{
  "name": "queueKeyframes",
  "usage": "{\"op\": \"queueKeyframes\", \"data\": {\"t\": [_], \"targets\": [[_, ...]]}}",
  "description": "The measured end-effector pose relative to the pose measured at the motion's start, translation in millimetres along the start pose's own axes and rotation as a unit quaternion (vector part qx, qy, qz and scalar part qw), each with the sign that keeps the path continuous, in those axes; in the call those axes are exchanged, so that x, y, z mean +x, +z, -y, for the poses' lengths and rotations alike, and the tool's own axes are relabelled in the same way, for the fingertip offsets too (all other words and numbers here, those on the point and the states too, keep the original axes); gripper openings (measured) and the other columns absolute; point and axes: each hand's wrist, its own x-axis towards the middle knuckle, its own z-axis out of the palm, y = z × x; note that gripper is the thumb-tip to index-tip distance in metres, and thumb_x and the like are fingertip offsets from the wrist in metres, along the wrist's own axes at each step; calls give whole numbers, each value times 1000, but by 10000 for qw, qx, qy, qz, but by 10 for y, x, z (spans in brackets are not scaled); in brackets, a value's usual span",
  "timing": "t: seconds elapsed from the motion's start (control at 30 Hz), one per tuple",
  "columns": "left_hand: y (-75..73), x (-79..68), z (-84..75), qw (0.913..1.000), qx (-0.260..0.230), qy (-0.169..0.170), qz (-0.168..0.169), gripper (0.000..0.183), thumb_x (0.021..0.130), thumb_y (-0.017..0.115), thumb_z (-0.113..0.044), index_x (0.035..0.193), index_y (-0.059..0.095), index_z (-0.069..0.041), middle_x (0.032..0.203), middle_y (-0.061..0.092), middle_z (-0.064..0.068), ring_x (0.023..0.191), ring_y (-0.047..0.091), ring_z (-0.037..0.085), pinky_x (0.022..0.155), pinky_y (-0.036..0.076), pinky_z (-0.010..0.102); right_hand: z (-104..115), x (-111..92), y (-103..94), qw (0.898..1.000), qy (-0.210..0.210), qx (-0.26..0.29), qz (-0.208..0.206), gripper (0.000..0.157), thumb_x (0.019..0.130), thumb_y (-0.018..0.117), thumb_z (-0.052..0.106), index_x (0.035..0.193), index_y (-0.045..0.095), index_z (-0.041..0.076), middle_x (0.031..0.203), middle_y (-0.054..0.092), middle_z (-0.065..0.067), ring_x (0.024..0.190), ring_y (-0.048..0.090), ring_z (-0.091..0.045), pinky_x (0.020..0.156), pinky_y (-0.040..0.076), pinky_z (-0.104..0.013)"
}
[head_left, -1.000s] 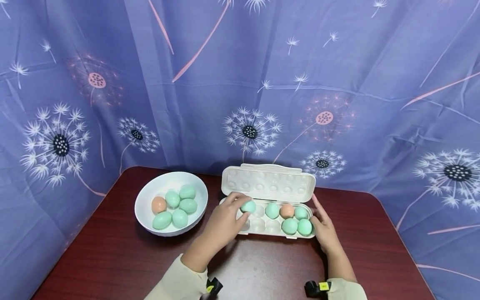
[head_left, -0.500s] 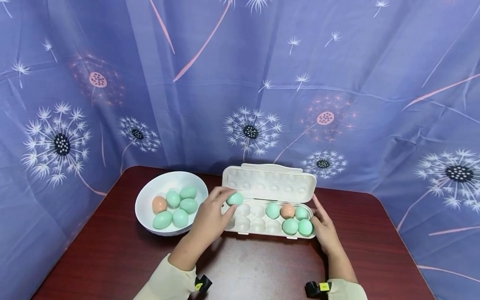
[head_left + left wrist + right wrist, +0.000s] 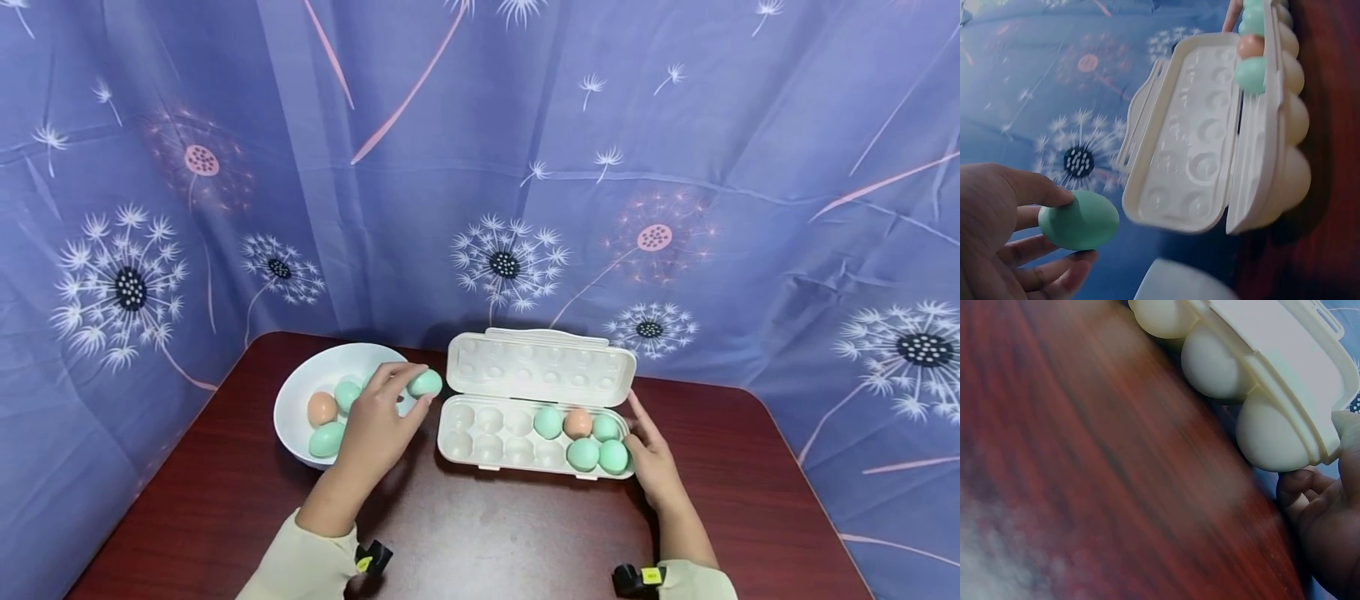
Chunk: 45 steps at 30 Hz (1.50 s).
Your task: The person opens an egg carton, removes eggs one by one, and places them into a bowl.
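Note:
My left hand (image 3: 375, 429) pinches a pale green egg (image 3: 425, 383) between thumb and fingertips, above the right rim of the white bowl (image 3: 306, 377). In the left wrist view, the egg (image 3: 1080, 220) lies sideways in the fingers. An orange egg (image 3: 322, 409) and green eggs show inside the bowl; my hand covers part of them. To the right is an open cream egg carton (image 3: 542, 367), lid tilted back. Several green eggs (image 3: 583, 455) and one orange egg (image 3: 577, 423) fill cups at its right end. My right hand (image 3: 654, 467) grips that end, fingers curled beneath it in the right wrist view.
Both containers stand toward the back of a dark red wooden table (image 3: 480, 533). Behind them hangs a blue curtain (image 3: 420, 208) printed with dandelions. The carton's left cups hold no eggs.
My left hand has lifted the green egg from over the carton's left cups and carried it left to the bowl's rim. My right hand has stayed at the carton's end.

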Motion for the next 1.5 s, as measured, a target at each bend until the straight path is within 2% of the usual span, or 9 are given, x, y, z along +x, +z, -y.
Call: {"op": "queueKeyframes", "data": {"t": [0.2, 0.33, 0.53, 0.77, 1.07, 1.3, 1.5], "targets": [[-173, 40, 148, 9995, 150, -280, 22, 40, 87, 76, -12, 126, 70, -10, 124, 64, 11, 102, 70, 27, 82, 60, 42, -30, 6, 4, 10000, 0, 28, -16, 72, 102, 40, -1, 161, 20, 35, 117, 59, -1, 100, 55, -1, 80, 49, -18], [-261, 54, 217, 9983, 335, -451, 159, 39, 87, 76, -13, 126, 70, -9, 123, 64, 13, 99, 70, 28, 81, 59, 43, -51, 21, -1, 10000, 4, 36, -32, 73, 101, 41, -1, 162, 20, 34, 118, 59, -2, 100, 56, -1, 80, 49, -18], [-325, 78, 255, 9933, 569, -766, 657, 39, 88, 75, -17, 126, 70, -11, 124, 65, 13, 94, 69, 28, 82, 56, 44, -43, 20, -5, 9999, -120, 12, -56, 72, 102, 41, -2, 162, 20, 31, 119, 59, -7, 99, 56, -1, 80, 49, -19], [-352, 75, 291, 9858, 479, -1049, 1222, 38, 88, 75, -14, 125, 71, -10, 125, 65, 16, 93, 71, 27, 85, 57, 44, -32, -3, 0, 9998, -172, 57, 6, 72, 101, 40, -1, 161, 21, 34, 112, 60, 2, 98, 56, -1, 80, 49, -19], [-283, 73, 386, 9764, 761, -976, 1771, 37, 88, 74, -14, 124, 72, -10, 120, 69, 16, 98, 69, 28, 86, 55, 44, -29, 5, 0, 9998, -159, 83, -49, 73, 101, 40, -2, 161, 22, 34, 111, 60, 2, 98, 56, -2, 79, 49, -19], [-228, 51, 407, 9737, 907, -864, 1901, 35, 85, 73, -13, 120, 74, -9, 117, 70, 16, 106, 67, 31, 91, 54, 49, -21, 15, 8, 9999, -85, 54, -77, 73, 101, 40, -3, 162, 21, 33, 118, 59, -8, 98, 55, -1, 80, 48, -18], [-193, 39, 445, 9720, 958, -821, 1982, 34, 85, 72, -13, 118, 75, -8, 116, 70, 16, 107, 66, 32, 91, 53, 49, -21, 20, 11, 9999, -72, 47, -77, 73, 101, 41, -3, 162, 21, 33, 118, 60, -8, 99, 56, -1, 80, 49, -18]]}}
